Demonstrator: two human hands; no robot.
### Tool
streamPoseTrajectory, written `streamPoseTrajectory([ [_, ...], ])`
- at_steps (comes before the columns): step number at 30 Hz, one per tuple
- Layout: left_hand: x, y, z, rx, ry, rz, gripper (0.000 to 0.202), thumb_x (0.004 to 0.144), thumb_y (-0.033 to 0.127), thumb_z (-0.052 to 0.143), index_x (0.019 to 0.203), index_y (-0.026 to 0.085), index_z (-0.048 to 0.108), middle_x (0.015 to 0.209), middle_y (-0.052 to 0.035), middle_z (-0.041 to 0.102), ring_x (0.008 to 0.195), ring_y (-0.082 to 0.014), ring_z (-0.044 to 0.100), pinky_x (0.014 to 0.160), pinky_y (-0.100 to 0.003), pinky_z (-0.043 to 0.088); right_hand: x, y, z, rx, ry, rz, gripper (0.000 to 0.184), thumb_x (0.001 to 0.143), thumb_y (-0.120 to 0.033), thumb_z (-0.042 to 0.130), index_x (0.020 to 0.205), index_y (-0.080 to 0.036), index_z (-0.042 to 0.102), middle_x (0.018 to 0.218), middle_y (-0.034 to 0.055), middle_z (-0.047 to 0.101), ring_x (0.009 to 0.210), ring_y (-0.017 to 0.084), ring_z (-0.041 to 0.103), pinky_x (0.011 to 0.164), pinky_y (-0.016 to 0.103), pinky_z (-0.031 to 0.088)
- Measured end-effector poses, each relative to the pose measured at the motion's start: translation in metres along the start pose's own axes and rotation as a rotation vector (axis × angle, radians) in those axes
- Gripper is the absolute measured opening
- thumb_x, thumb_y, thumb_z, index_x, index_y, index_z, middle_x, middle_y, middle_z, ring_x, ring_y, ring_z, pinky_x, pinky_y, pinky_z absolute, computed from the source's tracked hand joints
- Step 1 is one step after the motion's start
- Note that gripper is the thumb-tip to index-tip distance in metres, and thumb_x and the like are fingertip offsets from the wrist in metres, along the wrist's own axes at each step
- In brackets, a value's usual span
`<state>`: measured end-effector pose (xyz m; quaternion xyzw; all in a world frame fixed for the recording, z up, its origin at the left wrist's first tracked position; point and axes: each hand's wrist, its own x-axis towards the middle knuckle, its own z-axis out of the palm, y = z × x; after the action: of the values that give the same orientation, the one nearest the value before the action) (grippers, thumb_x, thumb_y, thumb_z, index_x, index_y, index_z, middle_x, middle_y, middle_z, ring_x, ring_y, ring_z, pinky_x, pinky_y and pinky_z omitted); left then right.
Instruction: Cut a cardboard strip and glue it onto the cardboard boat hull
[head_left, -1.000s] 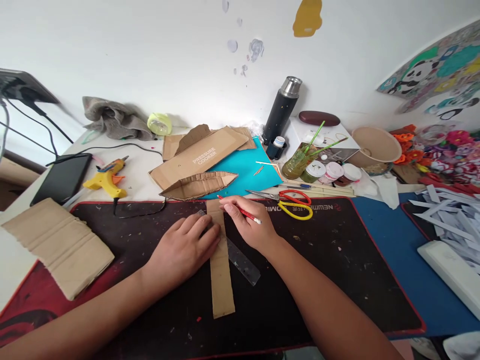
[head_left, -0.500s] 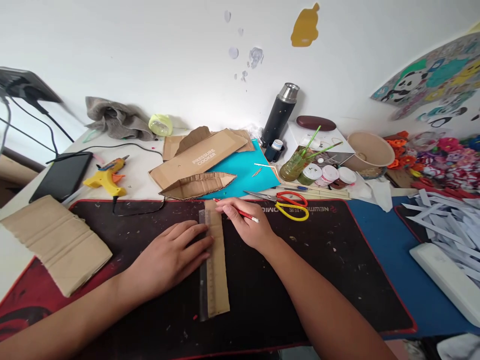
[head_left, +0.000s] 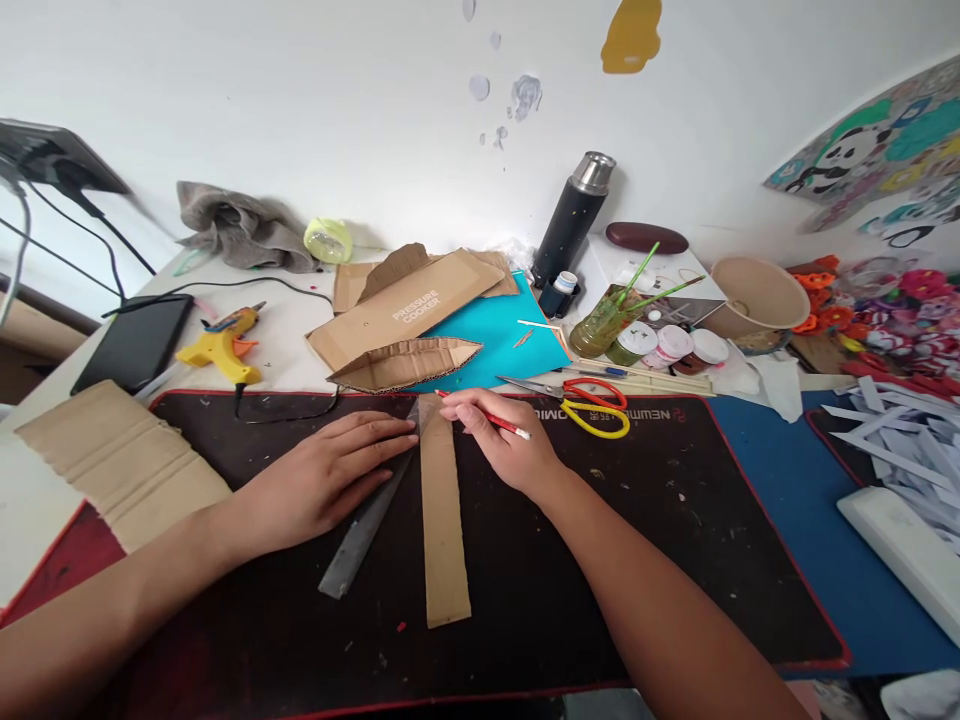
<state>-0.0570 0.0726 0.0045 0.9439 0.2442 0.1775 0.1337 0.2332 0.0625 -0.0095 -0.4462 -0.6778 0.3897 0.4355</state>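
A long narrow cardboard strip (head_left: 442, 520) lies lengthwise on the black desk mat (head_left: 675, 540). My right hand (head_left: 499, 440) rests at the strip's far end, closed on a red pencil (head_left: 491, 417) whose tip points left. My left hand (head_left: 330, 475) lies flat with fingers stretched out on a clear plastic ruler (head_left: 360, 530). The ruler slants off to the left of the strip, its far end near the strip's top.
A cardboard boat shape (head_left: 409, 362), a flattened box (head_left: 409, 305) and a teal sheet (head_left: 495, 335) lie behind the mat. Red-and-yellow scissors (head_left: 592, 405) are right of my hand. A glue gun (head_left: 221, 348), folded cardboard (head_left: 120, 460), thermos (head_left: 574, 215) and paint pots (head_left: 667, 345) stand around.
The ruler, lying along the strip half a second ago, has swung off it to the left under my left hand. My right hand with the pencil has stayed at the strip's top.
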Motion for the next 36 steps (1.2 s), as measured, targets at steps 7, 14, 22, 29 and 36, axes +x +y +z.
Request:
streamPoseTrajectory([
  [7,0.001,-0.006,0.008,0.003,-0.005,0.004,0.048,0.113,0.031,0.061,0.161,0.025,0.061,0.162,-0.0089,0.067,0.149,-0.0285,0.063,0.126,-0.047,0.052,-0.001,0.003,0.001,0.060,-0.006,0.048,0.038,0.115,-0.057,0.058,0.118,-0.027,0.080,0.117,0.0066,0.088,0.113,0.026,0.084,0.084,0.035,0.069],
  [14,0.001,-0.003,0.007,-0.010,-0.036,0.008,0.070,0.105,0.051,0.073,0.165,0.020,0.055,0.168,-0.0161,0.060,0.154,-0.0364,0.057,0.127,-0.054,0.050,-0.002,0.000,0.000,0.062,0.007,0.074,0.041,0.114,-0.061,0.058,0.117,-0.028,0.081,0.114,0.0063,0.088,0.110,0.026,0.084,0.086,0.037,0.070],
  [22,-0.002,0.017,0.011,0.056,0.058,-0.218,0.047,0.108,0.044,0.068,0.149,0.022,0.069,0.142,-0.0164,0.070,0.130,-0.0361,0.066,0.112,-0.058,0.056,-0.002,-0.001,-0.001,0.010,0.002,0.022,0.034,0.116,-0.053,0.057,0.118,-0.027,0.080,0.113,0.0055,0.088,0.107,0.024,0.085,0.092,0.037,0.068],
  [29,-0.001,0.026,0.015,0.070,0.037,-0.151,0.042,0.111,0.036,0.061,0.148,0.020,0.072,0.146,-0.0157,0.071,0.130,-0.0353,0.067,0.109,-0.055,0.058,-0.003,-0.006,-0.003,-0.117,-0.024,-0.175,0.024,0.116,-0.037,0.061,0.119,-0.025,0.080,0.119,0.0079,0.088,0.108,0.024,0.085,0.096,0.035,0.065],
  [36,-0.015,0.043,0.020,0.173,-0.024,-0.084,0.077,0.106,0.067,0.062,0.163,0.016,0.056,0.160,-0.0194,0.065,0.141,-0.0400,0.064,0.114,-0.057,0.056,-0.004,-0.003,-0.002,-0.123,-0.044,-0.168,0.026,0.116,-0.039,0.060,0.116,-0.025,0.081,0.115,0.0078,0.088,0.107,0.024,0.085,0.095,0.036,0.065],
])
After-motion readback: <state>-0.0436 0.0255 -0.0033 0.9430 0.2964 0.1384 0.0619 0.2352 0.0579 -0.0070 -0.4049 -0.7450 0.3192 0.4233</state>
